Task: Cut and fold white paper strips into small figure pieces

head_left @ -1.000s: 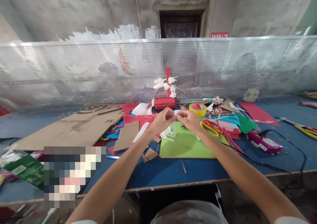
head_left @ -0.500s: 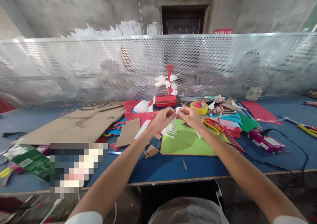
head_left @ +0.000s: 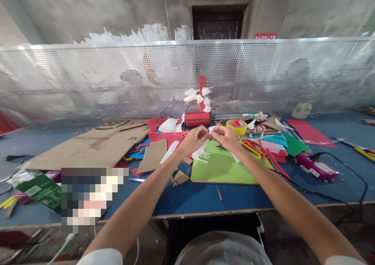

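Both my left hand and my right hand are closed in a pinch, close together above the work surface. A small white paper piece is held between their fingertips. Below the left hand, a fringed white paper strip hangs over or lies on a green sheet; I cannot tell whether it joins the held piece. Behind the hands stands a red box with a red upright bearing white paper flowers.
Yellow tape and orange-and-yellow scissors lie right of my hands. Cardboard covers the left side among coloured scraps. A purple device with a black cable sits at right. A perforated metal screen borders the back.
The hands stay pinched on the white paper with barely any movement. The whole view has shifted slightly, and the fringed paper below hangs a little differently.
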